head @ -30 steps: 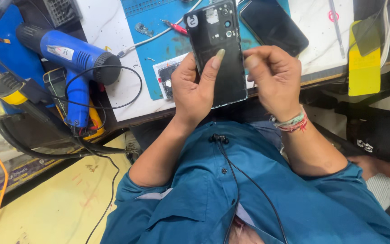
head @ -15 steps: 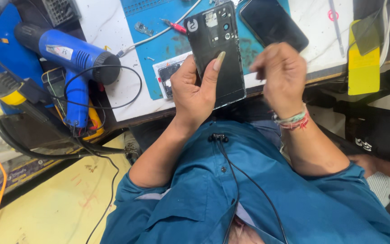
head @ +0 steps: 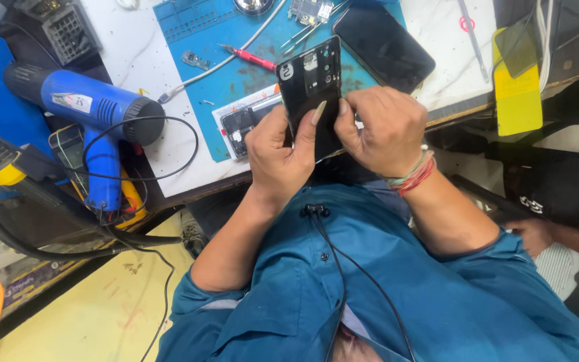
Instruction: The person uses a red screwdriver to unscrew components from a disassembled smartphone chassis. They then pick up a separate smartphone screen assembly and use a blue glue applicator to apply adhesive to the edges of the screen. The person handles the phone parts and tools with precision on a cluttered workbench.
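A black phone back frame [head: 311,79] with camera cut-outs stands tilted above the bench edge. My left hand [head: 277,155] grips it from the left, thumb laid up its face. My right hand [head: 380,129], with coloured thread bands at the wrist, closes on its lower right edge, fingers curled over it. The lower part of the frame is hidden behind both hands.
On the blue work mat [head: 236,74] lie a red screwdriver [head: 249,57], tweezers [head: 296,35], a circuit board [head: 309,9] and an opened phone body [head: 242,126]. A dark phone screen [head: 383,47] lies right. A blue heat gun [head: 95,110] rests left. Yellow film [head: 516,100] hangs over the edge.
My right hand, which was lifted slightly off the frame half a second ago, has come back down onto its lower right edge. The frame has tilted a little in my left hand.
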